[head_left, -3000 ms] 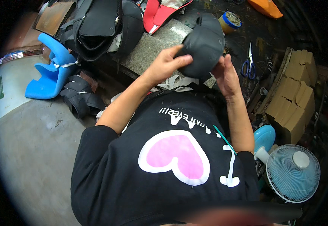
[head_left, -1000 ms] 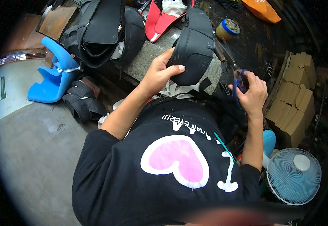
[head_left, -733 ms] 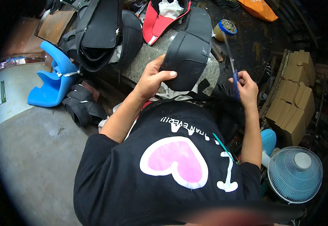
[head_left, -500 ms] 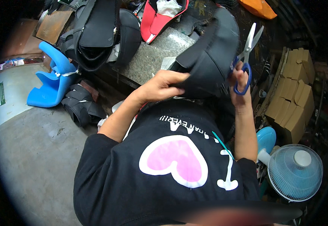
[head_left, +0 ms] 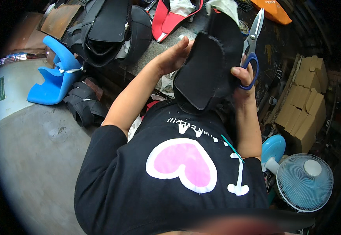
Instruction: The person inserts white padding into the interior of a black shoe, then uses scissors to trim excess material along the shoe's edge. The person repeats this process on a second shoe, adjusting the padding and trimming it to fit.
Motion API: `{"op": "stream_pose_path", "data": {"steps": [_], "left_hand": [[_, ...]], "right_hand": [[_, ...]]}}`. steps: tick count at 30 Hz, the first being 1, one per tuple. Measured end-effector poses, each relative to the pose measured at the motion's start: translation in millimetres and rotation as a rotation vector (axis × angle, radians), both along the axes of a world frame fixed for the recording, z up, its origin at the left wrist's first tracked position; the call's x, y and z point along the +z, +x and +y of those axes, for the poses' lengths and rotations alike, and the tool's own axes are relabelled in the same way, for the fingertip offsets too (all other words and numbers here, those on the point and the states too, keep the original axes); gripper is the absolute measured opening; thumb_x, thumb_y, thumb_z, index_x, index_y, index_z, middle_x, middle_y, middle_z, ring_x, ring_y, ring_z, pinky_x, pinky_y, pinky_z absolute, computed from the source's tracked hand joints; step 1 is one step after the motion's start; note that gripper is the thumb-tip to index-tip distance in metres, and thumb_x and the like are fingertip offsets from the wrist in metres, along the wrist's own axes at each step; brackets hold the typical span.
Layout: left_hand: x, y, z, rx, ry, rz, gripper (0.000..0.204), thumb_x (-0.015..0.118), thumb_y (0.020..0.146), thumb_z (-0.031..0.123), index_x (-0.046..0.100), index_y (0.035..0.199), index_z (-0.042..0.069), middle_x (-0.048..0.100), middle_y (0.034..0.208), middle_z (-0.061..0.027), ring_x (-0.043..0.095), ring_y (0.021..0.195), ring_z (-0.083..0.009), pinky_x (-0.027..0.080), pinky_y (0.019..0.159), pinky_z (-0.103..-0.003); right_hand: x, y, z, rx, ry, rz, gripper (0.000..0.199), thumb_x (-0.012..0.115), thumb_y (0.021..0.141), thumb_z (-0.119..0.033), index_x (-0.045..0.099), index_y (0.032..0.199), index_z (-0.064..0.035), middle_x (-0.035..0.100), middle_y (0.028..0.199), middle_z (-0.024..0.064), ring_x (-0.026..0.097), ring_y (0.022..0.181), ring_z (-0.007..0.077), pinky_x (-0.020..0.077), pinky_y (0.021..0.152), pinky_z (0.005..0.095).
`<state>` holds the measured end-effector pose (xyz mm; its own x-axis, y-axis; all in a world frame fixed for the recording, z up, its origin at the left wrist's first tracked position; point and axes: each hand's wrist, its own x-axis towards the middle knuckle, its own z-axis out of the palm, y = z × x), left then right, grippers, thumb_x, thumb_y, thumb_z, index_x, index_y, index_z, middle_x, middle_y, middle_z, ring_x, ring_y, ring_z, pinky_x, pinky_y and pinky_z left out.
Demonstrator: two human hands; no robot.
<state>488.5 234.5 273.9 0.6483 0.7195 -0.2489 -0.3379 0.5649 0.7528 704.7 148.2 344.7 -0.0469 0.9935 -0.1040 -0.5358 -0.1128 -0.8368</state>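
Observation:
A black, soft-looking fabric piece [head_left: 203, 70], shaped somewhat like a shoe upper with a flat panel and a rough seam, is held upright in front of my chest. My left hand [head_left: 172, 58] lies along its left edge with the fingers stretched out, the tips partly hidden by the piece. At the right edge is my right hand [head_left: 244, 77], closed round the blue handles of a pair of scissors [head_left: 252, 39]. Their metal blades point up and away, close together. Whether my right fingers also grip the fabric piece is hidden behind it.
On the worktable [head_left: 149, 53] lie stacked black fabric pieces [head_left: 108, 23], a red piece [head_left: 170, 21] stuffed with white paper and an orange item [head_left: 272, 11]. Blue plastic [head_left: 57, 74] and a tied black bundle [head_left: 82, 103] are left, cardboard boxes [head_left: 301, 105] and a fan [head_left: 305, 182] right.
The black piece has turned so its flat panel faces me. My left hand has loosened from a pinch to stretched fingers and moved up. The scissor blades have come closer together.

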Motion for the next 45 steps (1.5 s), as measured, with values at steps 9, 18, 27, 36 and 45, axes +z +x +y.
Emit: {"op": "stream_pose_path", "data": {"steps": [9, 18, 27, 36, 45], "left_hand": [[45.6, -34.7, 52.8, -0.388, 0.398, -0.032, 0.057, 0.082, 0.071, 0.015, 0.062, 0.12, -0.005, 0.068, 0.111, -0.0082, 0.062, 0.104, -0.0142, 0.047, 0.095, -0.029], [69.3, -32.0, 47.9, -0.528, 0.374, 0.241, 0.051, 0.078, 0.081, 0.019, 0.06, 0.123, -0.003, 0.068, 0.11, -0.0069, 0.062, 0.1, -0.0117, 0.049, 0.09, -0.027], [86.4, -20.3, 42.4, -0.301, 1.122, 0.423, 0.07, 0.067, 0.085, 0.005, 0.034, 0.148, 0.003, 0.051, 0.14, -0.0106, 0.048, 0.127, -0.0181, 0.033, 0.11, -0.031], [80.4, -34.0, 39.9, -0.285, 0.489, 0.456, 0.064, 0.071, 0.082, 0.01, 0.046, 0.139, -0.001, 0.06, 0.126, -0.0098, 0.054, 0.115, -0.0143, 0.04, 0.102, -0.027], [81.3, -39.8, 27.2, -0.493, 0.392, 0.658, 0.053, 0.076, 0.081, 0.03, 0.06, 0.118, -0.006, 0.069, 0.103, -0.0092, 0.064, 0.094, -0.0158, 0.049, 0.087, -0.028]], "right_hand": [[-26.7, 15.8, 24.2, -0.232, -0.058, -0.167, 0.051, 0.069, 0.07, -0.006, 0.052, 0.118, 0.0004, 0.065, 0.11, 0.0111, 0.065, 0.099, 0.0215, 0.0517, 0.09, 0.0345], [-41.6, 4.1, 15.3, -0.137, -0.034, -0.108, 0.051, 0.069, 0.068, -0.004, 0.052, 0.116, -0.0018, 0.062, 0.11, 0.0087, 0.063, 0.098, 0.0186, 0.0498, 0.086, 0.0301], [-21.9, 15.1, 23.7, -0.188, 0.113, -0.136, 0.042, 0.075, 0.072, -0.006, 0.053, 0.108, -0.0068, 0.056, 0.096, 0.0, 0.057, 0.088, 0.0112, 0.046, 0.084, 0.0269], [-25.3, 5.1, 28.8, -0.457, 0.112, -0.475, 0.043, 0.082, 0.073, -0.004, 0.051, 0.104, -0.005, 0.051, 0.092, -0.001, 0.054, 0.083, 0.0079, 0.0485, 0.075, 0.0229], [-35.5, -7.9, 24.9, -0.376, 0.122, -0.646, 0.039, 0.081, 0.075, -0.008, 0.049, 0.097, -0.0071, 0.05, 0.085, -0.0032, 0.049, 0.075, 0.0041, 0.044, 0.068, 0.0209]]}}
